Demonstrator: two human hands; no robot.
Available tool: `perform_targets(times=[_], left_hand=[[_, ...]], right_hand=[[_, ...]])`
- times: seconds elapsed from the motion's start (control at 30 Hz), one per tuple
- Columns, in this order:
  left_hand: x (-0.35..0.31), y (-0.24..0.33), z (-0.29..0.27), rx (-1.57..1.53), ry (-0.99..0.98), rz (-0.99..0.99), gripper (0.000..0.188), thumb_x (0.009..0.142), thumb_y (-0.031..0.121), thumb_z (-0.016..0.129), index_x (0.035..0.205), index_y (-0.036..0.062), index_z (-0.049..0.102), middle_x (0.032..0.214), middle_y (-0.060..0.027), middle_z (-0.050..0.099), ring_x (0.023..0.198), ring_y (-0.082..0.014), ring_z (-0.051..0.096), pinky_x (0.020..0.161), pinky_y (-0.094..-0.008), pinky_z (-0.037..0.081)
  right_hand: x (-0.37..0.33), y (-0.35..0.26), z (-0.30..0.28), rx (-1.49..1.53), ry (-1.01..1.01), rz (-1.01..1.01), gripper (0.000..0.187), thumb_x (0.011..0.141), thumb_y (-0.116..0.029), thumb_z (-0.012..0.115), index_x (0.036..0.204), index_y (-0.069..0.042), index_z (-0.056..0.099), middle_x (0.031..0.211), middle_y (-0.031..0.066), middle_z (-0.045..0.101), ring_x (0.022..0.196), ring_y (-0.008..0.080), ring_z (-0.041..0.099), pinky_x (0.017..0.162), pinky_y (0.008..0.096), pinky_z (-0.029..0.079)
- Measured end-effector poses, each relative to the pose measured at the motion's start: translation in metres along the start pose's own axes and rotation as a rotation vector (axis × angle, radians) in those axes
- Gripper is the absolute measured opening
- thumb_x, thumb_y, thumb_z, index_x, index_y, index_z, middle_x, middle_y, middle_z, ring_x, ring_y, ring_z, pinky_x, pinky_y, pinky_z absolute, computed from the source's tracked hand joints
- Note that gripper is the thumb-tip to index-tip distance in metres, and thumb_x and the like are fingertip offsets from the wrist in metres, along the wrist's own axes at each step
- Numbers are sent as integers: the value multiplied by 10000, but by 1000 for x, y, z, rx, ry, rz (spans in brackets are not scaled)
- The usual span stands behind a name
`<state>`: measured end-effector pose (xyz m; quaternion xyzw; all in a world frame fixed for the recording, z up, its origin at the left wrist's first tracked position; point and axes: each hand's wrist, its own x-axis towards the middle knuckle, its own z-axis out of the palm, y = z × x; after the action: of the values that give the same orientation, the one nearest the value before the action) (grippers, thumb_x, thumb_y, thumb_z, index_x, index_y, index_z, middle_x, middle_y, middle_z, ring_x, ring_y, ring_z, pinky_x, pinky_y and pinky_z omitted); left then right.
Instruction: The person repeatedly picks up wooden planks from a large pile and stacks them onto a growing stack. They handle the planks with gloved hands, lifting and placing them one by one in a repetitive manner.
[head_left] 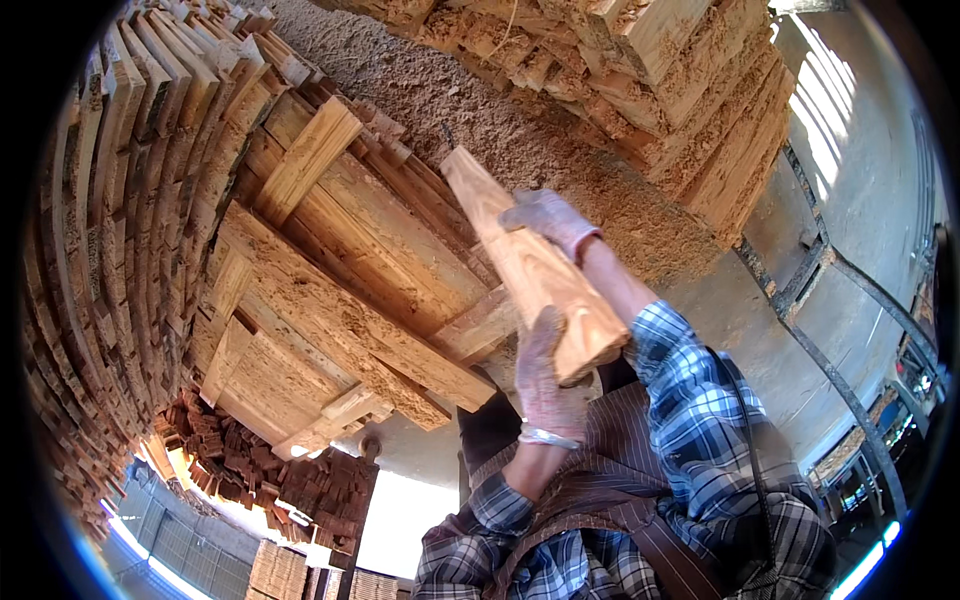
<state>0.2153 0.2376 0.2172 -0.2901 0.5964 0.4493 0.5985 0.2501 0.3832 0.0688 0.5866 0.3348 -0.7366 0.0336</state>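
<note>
A pale wooden board [545, 275] with bold grain slants across the middle, held between both of my gloved hands. My right hand [550, 218] has its fingers laid over the upper face and edge, about midway along the board. Near the close end, my left hand [548, 380] is wrapped round the left edge, its fingers partly hidden by the wood. The board's far end reaches over the edge of a layered stack of planks [400, 245] to the left. A long rough plank [350, 305] lies across that stack.
A tall wall of stacked boards [150, 150] rises at the left. Another timber stack [670, 110] stands at the far right, with sawdust [400, 75] between them. A metal frame [815, 265] runs along the right. Short dark wood pieces [250, 460] are heaped at the lower left.
</note>
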Motion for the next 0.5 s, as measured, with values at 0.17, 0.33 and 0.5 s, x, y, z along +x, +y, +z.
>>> perform_targets(times=[0.17, 0.33, 0.5], left_hand=[[-2, 21, -15, 135, 61, 92, 589, 801, 305, 710, 1248, 1, 476, 882, -81, 602, 765, -176, 646, 616, -284, 552], [6, 4, -18, -43, 44, 43, 535, 799, 418, 705, 1097, 9, 530, 864, -86, 604, 601, -147, 626, 388, -208, 441], [-19, 1, -26, 45, -33, 93, 682, 773, 346, 729, 1250, -31, 418, 950, -152, 562, 756, -205, 591, 597, -285, 516]], right_hand=[[-10, -15, 16, 402, 0, 34, 387, 788, -55, 648, 1162, 39, 610, 920, 161, 682, 780, 224, 680, 697, 316, 575], [31, 18, 7, -395, 48, -71, 424, 771, -164, 662, 1152, 18, 619, 1022, 164, 669, 932, 259, 646, 812, 325, 511], [-20, 24, 13, 224, -41, -257, 496, 769, -159, 640, 1224, 29, 580, 1056, 128, 654, 937, 223, 621, 846, 299, 481]])
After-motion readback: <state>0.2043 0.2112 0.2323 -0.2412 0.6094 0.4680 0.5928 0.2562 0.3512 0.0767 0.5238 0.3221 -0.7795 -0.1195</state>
